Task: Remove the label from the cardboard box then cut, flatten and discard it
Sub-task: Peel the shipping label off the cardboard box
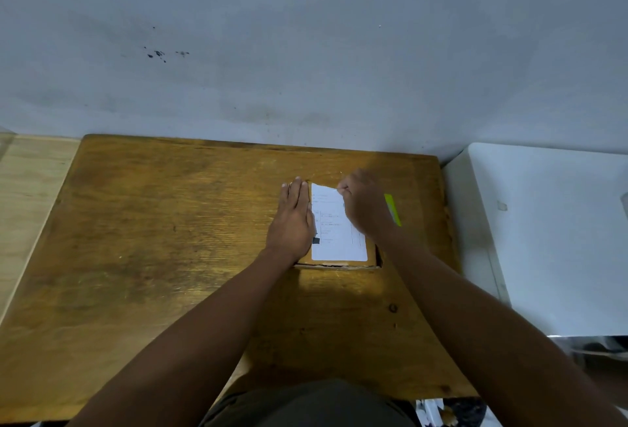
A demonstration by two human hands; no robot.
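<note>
Pinching white paper label point(334, 226), flat cardboard box point(339, 263) (rectangular)

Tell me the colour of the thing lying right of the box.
Bright yellow-green, mostly hidden behind the right hand; head view.

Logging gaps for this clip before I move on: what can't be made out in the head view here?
- Label print: too small and blurred to read.
- Yellow-green object: mostly behind the right hand; cannot tell what it is.
- Cardboard box: left part under the flat left hand; its height cannot be judged from above.
- Label's far corner: right hand's fingertips cover it, so how far it has lifted is unclear.
</note>
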